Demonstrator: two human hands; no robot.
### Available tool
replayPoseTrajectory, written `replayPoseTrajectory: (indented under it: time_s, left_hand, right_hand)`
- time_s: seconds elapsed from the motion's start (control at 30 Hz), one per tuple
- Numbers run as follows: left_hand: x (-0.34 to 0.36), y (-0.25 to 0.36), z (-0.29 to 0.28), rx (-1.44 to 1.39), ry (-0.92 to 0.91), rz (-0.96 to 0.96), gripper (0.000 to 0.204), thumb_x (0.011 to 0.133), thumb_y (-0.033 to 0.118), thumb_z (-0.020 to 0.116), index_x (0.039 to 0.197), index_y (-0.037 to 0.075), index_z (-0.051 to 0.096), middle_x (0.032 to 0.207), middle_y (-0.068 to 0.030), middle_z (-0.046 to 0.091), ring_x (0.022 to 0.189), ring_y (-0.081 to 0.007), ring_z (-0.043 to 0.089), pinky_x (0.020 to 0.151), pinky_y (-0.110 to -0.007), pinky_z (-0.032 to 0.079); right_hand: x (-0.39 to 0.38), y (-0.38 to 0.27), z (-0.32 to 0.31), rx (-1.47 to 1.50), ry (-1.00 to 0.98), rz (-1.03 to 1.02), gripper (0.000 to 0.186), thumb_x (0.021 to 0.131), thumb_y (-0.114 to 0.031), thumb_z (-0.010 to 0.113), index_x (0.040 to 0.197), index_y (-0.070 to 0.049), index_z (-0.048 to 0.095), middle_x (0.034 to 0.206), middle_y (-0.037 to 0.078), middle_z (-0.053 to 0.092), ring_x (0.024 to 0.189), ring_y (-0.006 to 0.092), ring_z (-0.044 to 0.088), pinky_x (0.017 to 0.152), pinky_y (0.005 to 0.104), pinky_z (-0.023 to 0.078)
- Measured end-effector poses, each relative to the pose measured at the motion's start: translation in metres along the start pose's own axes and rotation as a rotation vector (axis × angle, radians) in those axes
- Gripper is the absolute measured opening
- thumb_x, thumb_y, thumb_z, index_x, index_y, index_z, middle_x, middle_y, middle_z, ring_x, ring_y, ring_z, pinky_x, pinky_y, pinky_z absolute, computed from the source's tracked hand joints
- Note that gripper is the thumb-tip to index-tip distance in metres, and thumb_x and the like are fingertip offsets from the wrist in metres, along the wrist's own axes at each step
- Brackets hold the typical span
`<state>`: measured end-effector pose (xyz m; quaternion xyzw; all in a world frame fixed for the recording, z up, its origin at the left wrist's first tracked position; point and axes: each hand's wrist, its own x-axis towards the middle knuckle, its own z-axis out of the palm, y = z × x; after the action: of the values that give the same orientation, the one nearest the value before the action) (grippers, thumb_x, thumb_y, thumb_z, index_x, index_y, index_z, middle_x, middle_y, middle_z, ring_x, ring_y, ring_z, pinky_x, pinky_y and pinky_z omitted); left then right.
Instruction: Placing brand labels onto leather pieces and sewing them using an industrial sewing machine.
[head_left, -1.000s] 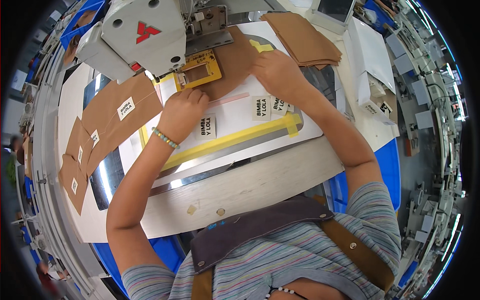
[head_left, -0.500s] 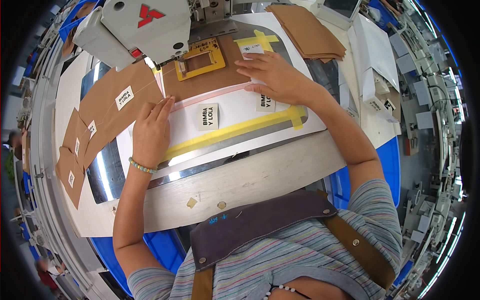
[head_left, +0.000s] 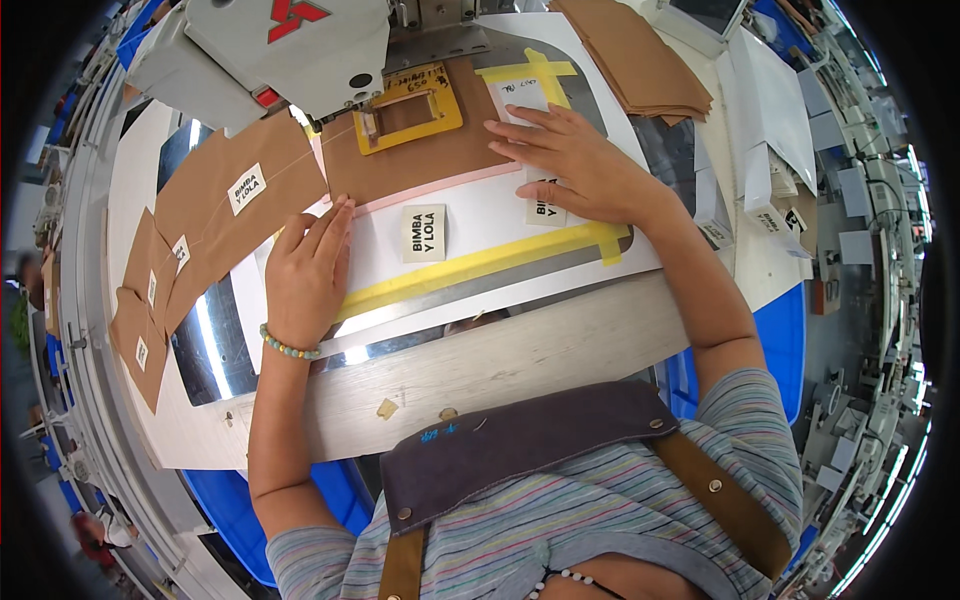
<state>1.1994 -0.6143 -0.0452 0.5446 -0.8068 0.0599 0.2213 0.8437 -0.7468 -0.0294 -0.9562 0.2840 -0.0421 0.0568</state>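
The panel (head_left: 420, 172) is brown, the frame (head_left: 412, 139) yellow, the labels (head_left: 424, 234) cream with black print, the shirt (head_left: 500, 495) grey with coloured stripes.

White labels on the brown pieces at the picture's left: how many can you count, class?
4, running down and leftward: top label, second label, third label, bottom label. Overlapping brown pieces may hide more.

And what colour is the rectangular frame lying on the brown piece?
The frame is yellow, seen best in the head view.
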Motion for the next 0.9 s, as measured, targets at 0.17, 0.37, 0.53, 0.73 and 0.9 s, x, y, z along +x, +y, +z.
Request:
replayPoseTrajectory:
  time_s: [0.17, 0.37, 0.53, 0.73, 0.9]
  left_hand:
    - [0.001, 0.001, -0.003, 0.023, 0.024, 0.016, 0.039, 0.09, 0.0, 0.075, 0.129, 0.0, 0.072, 0.116, -0.0124, 0.078, 0.096, -0.0289, 0.068, 0.085, -0.039, 0.059]
    - [-0.003, -0.003, -0.008, 0.036, 0.104, 0.082, 0.029, 0.086, 0.003, 0.079, 0.115, 0.0, 0.075, 0.102, -0.0096, 0.077, 0.089, -0.0257, 0.067, 0.078, -0.036, 0.058]
    - [-0.004, -0.005, -0.009, 0.002, 0.141, 0.126, 0.027, 0.084, 0.004, 0.08, 0.111, 0.001, 0.074, 0.104, -0.009, 0.077, 0.086, -0.0244, 0.067, 0.077, -0.035, 0.058]
    - [-0.002, -0.003, -0.007, 0.003, 0.037, 0.075, 0.036, 0.085, 0.006, 0.079, 0.12, -0.002, 0.073, 0.116, -0.0106, 0.077, 0.091, -0.0254, 0.067, 0.081, -0.036, 0.058]
    - [-0.003, -0.003, -0.007, -0.015, -0.006, 0.05, 0.04, 0.086, 0.007, 0.079, 0.124, -0.002, 0.072, 0.119, -0.0117, 0.077, 0.095, -0.0273, 0.067, 0.085, -0.037, 0.058]
  right_hand:
    - [-0.008, 0.003, -0.022, -0.02, 0.037, 0.007, 0.059, 0.109, -0.047, 0.051, 0.155, -0.01, 0.054, 0.169, 0.005, 0.042, 0.161, 0.027, 0.024, 0.134, 0.049, 0.016]
    - [-0.025, -0.006, -0.027, 0.045, 0.125, 0.009, 0.06, 0.109, -0.049, 0.048, 0.151, -0.008, 0.058, 0.167, 0.007, 0.045, 0.16, 0.0331, 0.029, 0.13, 0.055, 0.02]
    - [-0.018, -0.013, -0.014, 0.029, 0.099, -0.043, 0.058, 0.106, -0.043, 0.056, 0.151, -0.007, 0.057, 0.164, 0.008, 0.048, 0.159, 0.0303, 0.029, 0.132, 0.0554, 0.019]
    - [-0.017, -0.017, -0.013, 0.015, 0.04, -0.047, 0.065, 0.106, -0.052, 0.049, 0.153, -0.006, 0.055, 0.162, 0.008, 0.051, 0.159, 0.0321, 0.031, 0.132, 0.0569, 0.017]
    - [-0.019, -0.017, -0.01, 0.01, 0.051, -0.036, 0.061, 0.106, -0.048, 0.054, 0.151, -0.007, 0.057, 0.161, 0.007, 0.052, 0.158, 0.0287, 0.032, 0.132, 0.0541, 0.019]
